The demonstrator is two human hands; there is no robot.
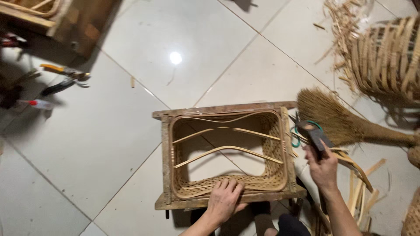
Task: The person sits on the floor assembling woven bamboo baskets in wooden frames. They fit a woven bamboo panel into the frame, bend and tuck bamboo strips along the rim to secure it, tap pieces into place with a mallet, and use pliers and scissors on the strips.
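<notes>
Fingers of the left hand point(225, 199) lie spread and flat on the near woven wall of the basket point(271, 175), pressing it against the wooden frame point(165, 153) that boxes it in. The right hand point(323, 168) is closed around the handles of dark scissors point(311, 133), blades aimed away from the person, just beside the frame's right rail. To do this well, I judge the flat hand should hold the weave firm against the frame while the scissors come in low along the rim. The basket sits on the tiled floor point(109, 131) in front of the person, mouth up; its long axis runs left to right, with thin bent strips point(227, 149) spanning it the same way. A broom point(341, 120) lies to the right, pliers point(65, 70) well apart at the far left.
</notes>
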